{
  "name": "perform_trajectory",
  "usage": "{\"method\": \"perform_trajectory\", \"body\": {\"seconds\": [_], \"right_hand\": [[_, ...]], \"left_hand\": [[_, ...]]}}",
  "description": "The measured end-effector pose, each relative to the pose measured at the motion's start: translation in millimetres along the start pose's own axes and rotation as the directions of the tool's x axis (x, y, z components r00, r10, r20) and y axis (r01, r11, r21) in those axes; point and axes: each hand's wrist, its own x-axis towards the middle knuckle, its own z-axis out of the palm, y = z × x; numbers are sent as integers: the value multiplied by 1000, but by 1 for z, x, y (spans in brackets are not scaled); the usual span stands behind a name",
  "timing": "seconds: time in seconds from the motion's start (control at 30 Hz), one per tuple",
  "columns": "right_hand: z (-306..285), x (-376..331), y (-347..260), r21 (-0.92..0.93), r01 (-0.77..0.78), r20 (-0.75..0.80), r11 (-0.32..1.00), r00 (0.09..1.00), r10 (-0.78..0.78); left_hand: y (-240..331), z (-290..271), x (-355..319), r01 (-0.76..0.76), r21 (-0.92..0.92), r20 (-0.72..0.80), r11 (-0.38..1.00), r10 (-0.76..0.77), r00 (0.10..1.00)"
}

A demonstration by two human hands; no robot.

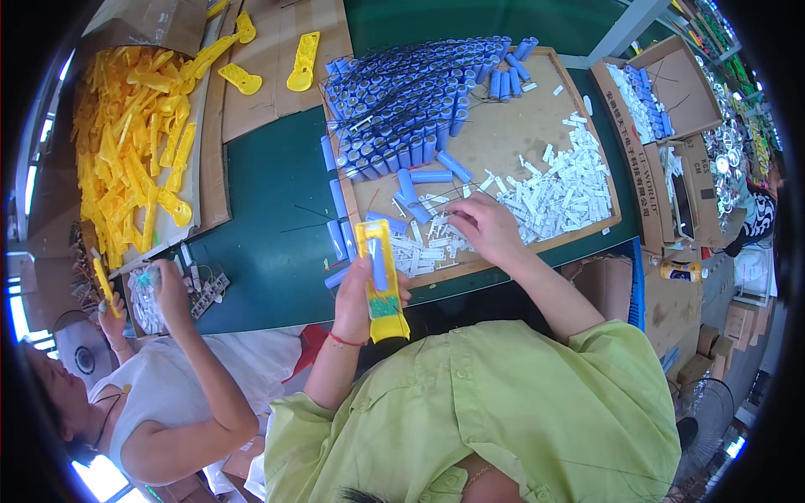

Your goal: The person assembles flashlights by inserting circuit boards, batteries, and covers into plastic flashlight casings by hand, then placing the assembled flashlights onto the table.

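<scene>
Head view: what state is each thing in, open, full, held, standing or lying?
Left hand, closed around the yellow casing.
Yellow casing, open-faced, held, a blue battery and green board inside.
Right hand, fingers bent by the white pieces; whether holding one, unclear.
Blue batteries, many standing packed together, some lying.
White pieces, lying loosely heaped.
Left cardboard box, open, heaped with yellow parts.
Right cardboard box, open.

I find the held yellow housing (391, 281) glossy plastic. Cells (402, 109): smooth blue wrap, metal-looking ends. White strips (562, 193): plastic. Tray (495, 126): wood-like, matt. Tabletop (264, 193): smooth green. Carton (629, 159): matt cardboard. Lime shirt (545, 377): creased cloth.
</scene>
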Motion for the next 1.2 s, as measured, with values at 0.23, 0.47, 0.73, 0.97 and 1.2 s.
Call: {"method": "perform_trajectory", "body": {"seconds": [0.23, 0.47, 0.73, 0.97, 1.2], "right_hand": [[8, 3, 8, -463, 213, -73, 860, 958, -276], [-10, -2, 0, -444, 356, -199, 822, 855, -478], [-21, -4, -34, -288, 449, -301, 846, 796, -525], [-9, 3, -58, 82, 304, -313, 949, 912, -265], [6, 30, -60, 301, 259, -362, 918, 922, -141]], "left_hand": [[6, 10, 6, -116, 97, -44, 988, 121, 992], [7, 16, 10, -137, 163, 23, 977, 135, 991], [12, 37, 19, -229, 270, 132, 935, 200, 971], [3, 40, 31, -309, 317, 158, 897, 272, 949], [5, 49, 43, -359, 299, 141, 884, 331, 933]]}}
